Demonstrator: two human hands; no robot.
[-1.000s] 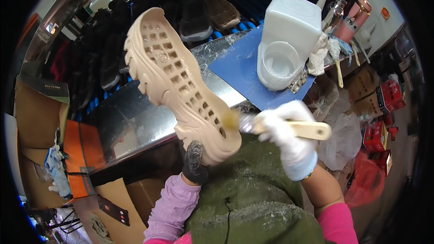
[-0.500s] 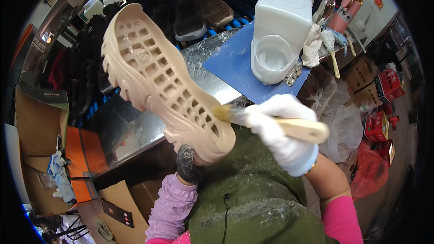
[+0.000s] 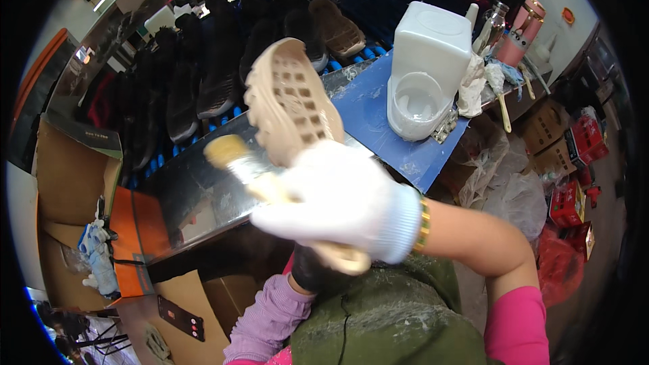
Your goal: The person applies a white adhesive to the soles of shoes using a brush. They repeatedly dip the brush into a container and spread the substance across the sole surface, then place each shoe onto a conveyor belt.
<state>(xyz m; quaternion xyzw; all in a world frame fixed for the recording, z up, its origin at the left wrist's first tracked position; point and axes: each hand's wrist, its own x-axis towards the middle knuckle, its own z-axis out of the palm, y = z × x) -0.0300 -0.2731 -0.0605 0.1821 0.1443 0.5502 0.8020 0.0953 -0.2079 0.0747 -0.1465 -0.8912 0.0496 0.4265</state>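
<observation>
A beige shoe sole (image 3: 292, 105) is held up in front of me, its gridded inner side toward me and its lower part hidden behind my right hand. My left hand (image 3: 312, 269), in a black glove, is at the hidden heel end; little of it shows, but the raised sole rests in its grip. My right hand (image 3: 331, 196), in a white glove and blurred by motion, is closed around a brush (image 3: 270, 186) with a pale handle. The brush's yellowish bristles point left, off the sole.
A white plastic container (image 3: 433, 37) with a round front opening stands on a blue sheet (image 3: 365, 105). Dark soles (image 3: 182, 101) line a blue roller conveyor behind the metal bench edge (image 3: 203, 196). Used brushes (image 3: 503, 94) lie at right; an open carton (image 3: 74, 189) stands at left.
My right hand swings left across the sole, carrying the brush from its heel area past its left side. The sole shifts right and looks shorter, partly covered by my right hand.
</observation>
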